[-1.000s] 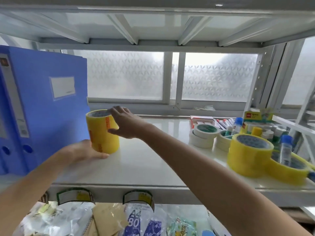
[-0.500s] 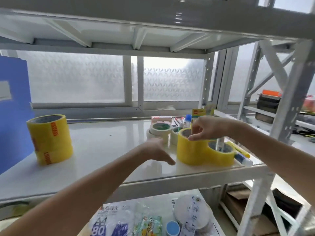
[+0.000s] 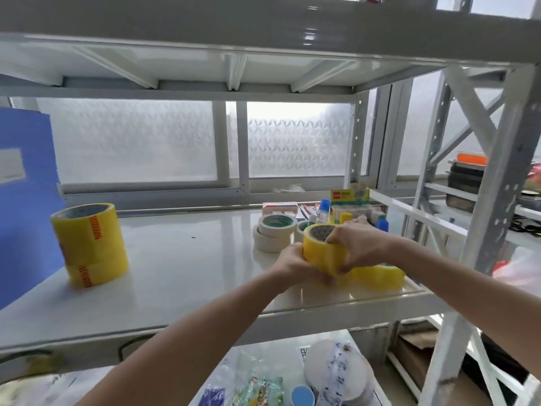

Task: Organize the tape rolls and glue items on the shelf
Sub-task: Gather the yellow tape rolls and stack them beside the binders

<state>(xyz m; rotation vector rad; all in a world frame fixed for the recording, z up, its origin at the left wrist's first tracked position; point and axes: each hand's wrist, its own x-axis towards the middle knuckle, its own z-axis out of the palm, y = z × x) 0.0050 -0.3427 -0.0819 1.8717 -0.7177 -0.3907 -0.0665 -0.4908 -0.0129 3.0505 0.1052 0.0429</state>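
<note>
Since the earlier frame, the left hand has closed the gap from open shelf surface to the yellow tape roll at right of centre, and the right hand has dropped from the roll's rim to wrap its far side. Both hands now clasp this roll between them, left palm against its near-left wall, right fingers over the top edge and down the right flank. It looks tilted, its open core facing up and slightly left, lifted partly off another yellow roll lying flat just beside and below it on the shelf.

The stacked yellow rolls stand well apart at left of the frame, beside the blue folder. Judged from that, the carry runs leftward across the shelf, and the left hand lies on the nearer side to lead. White tape rolls sit just behind.
</note>
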